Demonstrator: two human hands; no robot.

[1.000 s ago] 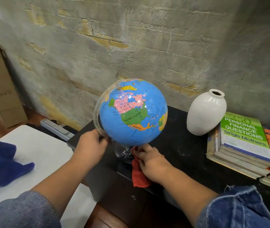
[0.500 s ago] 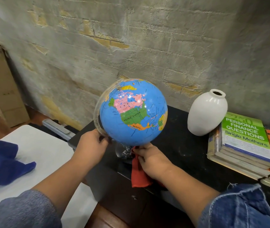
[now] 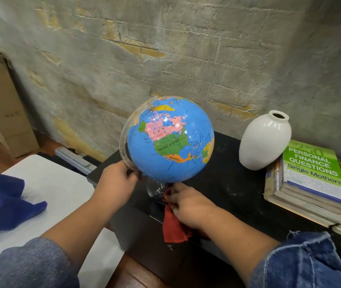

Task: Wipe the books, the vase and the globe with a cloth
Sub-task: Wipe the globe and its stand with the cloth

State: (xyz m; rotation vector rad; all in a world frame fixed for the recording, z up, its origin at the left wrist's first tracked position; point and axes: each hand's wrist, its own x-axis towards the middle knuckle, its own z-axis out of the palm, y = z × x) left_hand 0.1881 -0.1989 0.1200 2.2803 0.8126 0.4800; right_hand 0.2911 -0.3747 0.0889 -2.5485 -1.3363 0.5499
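On the black table's [image 3: 227, 183] left part, the globe [image 3: 171, 140], reading CANADA, UNITED STATES, MEXICO, is seemingly getting wiped underneath. To its right, books [image 3: 310, 183] titled PERSONAL FINANCE QUESTIONS for Single Mothers and the vase [image 3: 265, 142] are standing. The left hand [image 3: 116, 180] is gripping the clear arc [image 3: 123, 142], the right hand [image 3: 188, 206] pinching the red cloth [image 3: 173, 229]; turning the ball is probably coming next.

I work from a single view: a wide-angle camera worn on the person's head. It faces forward and tilts down onto the black table [image 3: 227, 179], near enough that the globe [image 3: 171, 142] looms large in mid-frame. The brick wall [image 3: 186, 59] fills the upper half, its lines bowed by the lens, and a white table [image 3: 61, 190] shows at lower left.
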